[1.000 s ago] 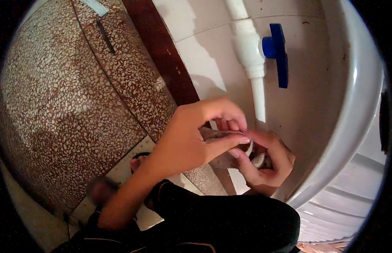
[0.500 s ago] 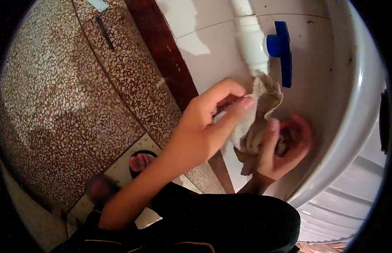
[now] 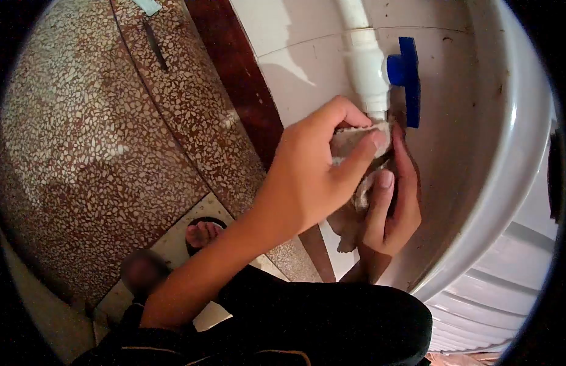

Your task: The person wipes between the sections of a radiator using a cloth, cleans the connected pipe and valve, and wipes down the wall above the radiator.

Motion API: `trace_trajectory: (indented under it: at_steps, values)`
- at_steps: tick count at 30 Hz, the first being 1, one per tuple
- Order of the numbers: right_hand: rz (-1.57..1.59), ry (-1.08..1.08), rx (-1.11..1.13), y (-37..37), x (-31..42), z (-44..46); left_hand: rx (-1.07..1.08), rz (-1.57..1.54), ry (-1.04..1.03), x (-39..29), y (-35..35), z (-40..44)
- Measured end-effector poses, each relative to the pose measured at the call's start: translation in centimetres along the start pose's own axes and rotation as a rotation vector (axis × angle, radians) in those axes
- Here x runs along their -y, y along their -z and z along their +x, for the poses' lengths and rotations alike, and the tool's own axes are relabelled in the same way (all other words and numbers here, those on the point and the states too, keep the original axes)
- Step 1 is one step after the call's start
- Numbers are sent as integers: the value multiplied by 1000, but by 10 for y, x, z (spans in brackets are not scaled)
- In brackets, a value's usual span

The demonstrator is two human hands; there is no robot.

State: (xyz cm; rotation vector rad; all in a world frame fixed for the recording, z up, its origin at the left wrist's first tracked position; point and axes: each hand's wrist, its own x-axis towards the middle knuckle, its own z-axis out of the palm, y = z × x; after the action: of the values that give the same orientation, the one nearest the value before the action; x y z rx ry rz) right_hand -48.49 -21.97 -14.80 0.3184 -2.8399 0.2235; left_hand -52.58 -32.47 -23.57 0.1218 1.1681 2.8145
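My left hand point(image 3: 313, 165) pinches a crumpled grey-beige cloth point(image 3: 350, 144) between thumb and fingers, just below the white pipe fitting point(image 3: 367, 67). Close on its right, my right hand point(image 3: 395, 222) has its thumb and fingers around the lower part of the same cloth, whose loose end hangs down to the left of that hand. The cloth lies against the lower end of the pipe and hides part of it. A blue valve handle point(image 3: 409, 82) sticks out to the right, above my right hand.
A glossy white curved rim point(image 3: 502, 158) runs down the right side, with ribbed white plastic point(image 3: 490, 293) below. At left is a speckled stone surface point(image 3: 94, 140) with a dark thin bar point(image 3: 155, 46). My sandalled foot point(image 3: 203, 233) and dark-clothed knee point(image 3: 356, 311) show below.
Both hands were bunching the cloth lower down; it then opened out against the pipe. Since then, my right hand has moved up and left and closed on the cloth beside my left hand.
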Motion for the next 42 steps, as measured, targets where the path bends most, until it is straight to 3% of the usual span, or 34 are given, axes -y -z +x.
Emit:
trace_trajectory:
  at_steps: [8, 13, 16, 21, 24, 34, 37, 39, 42]
  values:
    - [23, 12, 34, -2, 0, 22, -166, -45, 1, 13, -1, 5]
    - [36, -133, 41, -3, 7, 22, -115, -158, -19, 24, 1, 9]
    - [42, -22, -38, -9, 3, 23, -73, -236, 56, 31, 5, 12]
    - [16, -7, -73, -13, 4, 23, -75, -692, 107, 43, 1, 15]
    - [27, 26, -105, -16, 1, 23, -53, -774, 105, 52, 1, 17]
    - [-4, 14, -129, -19, 4, 23, -44, -758, 128, 63, 8, 23]
    - [-34, -10, -150, -22, 7, 20, -138, -716, 166, 73, 15, 14]
    - [-83, 7, -194, -28, 5, 19, -202, -427, 232, 93, 32, 3]
    - [-139, 131, -258, -31, -2, 20, -207, -506, 293, 99, 41, -20]
